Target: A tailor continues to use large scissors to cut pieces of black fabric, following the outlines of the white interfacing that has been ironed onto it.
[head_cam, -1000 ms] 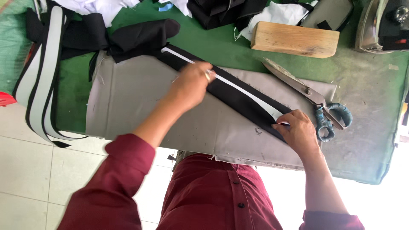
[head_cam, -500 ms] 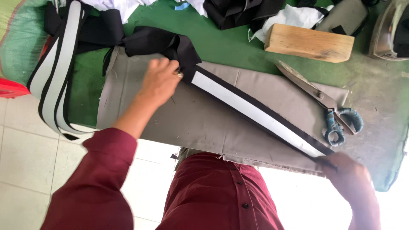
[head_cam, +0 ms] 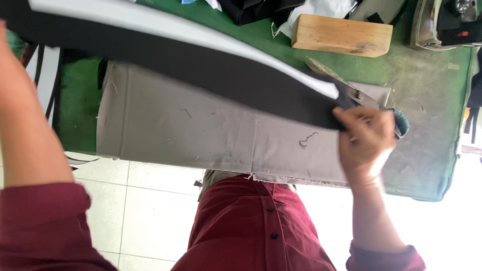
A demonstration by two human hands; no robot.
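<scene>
Green-covered worktable (head_cam: 432, 90) is standing over a white tiled floor (head_cam: 150, 200), w/ a grey cloth (head_cam: 201, 125) lying across its near edge. A long black & white fabric strip (head_cam: 216, 65) is stretching taut above the cloth, running from upper left down to the right. Right hand (head_cam: 365, 138) is pinching the strip's right end, fingers closed on it, just over the scissors (head_cam: 351, 93). Left hand is lying out of frame at upper left; only the forearm is showing, so grip there can't be told. A wooden block (head_cam: 341, 35) is sitting behind, near an iron (head_cam: 444, 22) at far right.
</scene>
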